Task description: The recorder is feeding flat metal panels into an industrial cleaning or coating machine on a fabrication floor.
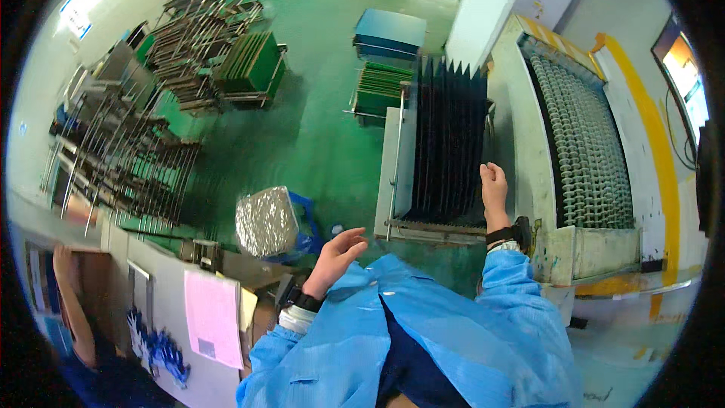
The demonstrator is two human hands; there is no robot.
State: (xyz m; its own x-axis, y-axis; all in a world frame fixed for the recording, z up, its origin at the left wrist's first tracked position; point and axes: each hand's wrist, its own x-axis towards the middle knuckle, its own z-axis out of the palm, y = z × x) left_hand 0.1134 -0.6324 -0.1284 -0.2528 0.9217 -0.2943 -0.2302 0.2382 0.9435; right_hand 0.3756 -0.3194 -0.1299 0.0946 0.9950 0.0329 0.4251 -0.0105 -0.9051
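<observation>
On inspection I found the right hand (494, 181) raised against the near end of the rack of dark panels (449, 143), which stood upright on edge in a slotted cart just left of the roller conveyor (581, 143). Its grip was curled into a loose fist at the outermost panel's edge; I could not tell whether a panel was actually pinched or only touched. The left hand (338, 251) hung apart from the rack, lower and to its left, with the grip wide, fingers spread and holding nothing. The rack appeared full, the panels packed closely from front to back, and I saw none lying on the conveyor's rollers, so I judged that the handling of this batch stood at or near its beginning, with practically the whole row left to deal with. Farther from the rack, beyond its far end, a second cart of green boards (381, 87) stood on the green floor (317, 143), and to the rack's left a foil-wrapped bundle (266, 221) rested by a blue container. Empty wire racks (143, 151) were crowded well to the left of the panel rack. A pink sheet (213, 316) hung at the lower left.
</observation>
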